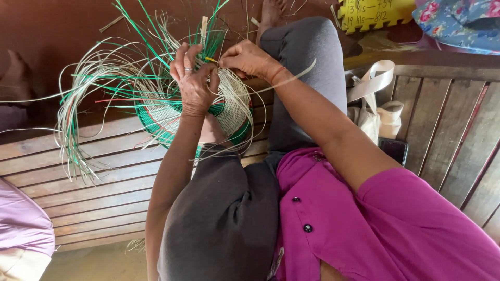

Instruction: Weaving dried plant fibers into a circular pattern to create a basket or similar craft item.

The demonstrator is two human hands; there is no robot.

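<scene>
A half-woven round basket (pixel 232 112) of pale straw with green and red bands rests on my lap, its loose strips (pixel 99 88) fanning out to the left and upward. My left hand (pixel 192 78), with a ring on one finger, grips the basket's upper edge from the front. My right hand (pixel 247 58) pinches a thin strip at the same edge, fingertips nearly touching the left hand's. A long pale strip (pixel 297 75) trails over my right wrist. The basket's near side is partly hidden by my left forearm.
I sit on a slatted wooden bench (pixel 94 177). A cream bag with a wide strap (pixel 377 104) and a dark phone (pixel 394 150) lie to my right. A yellow foam mat (pixel 372 13) and flowered cloth (pixel 458 21) are at the top right. Pink fabric (pixel 23 224) is at the left.
</scene>
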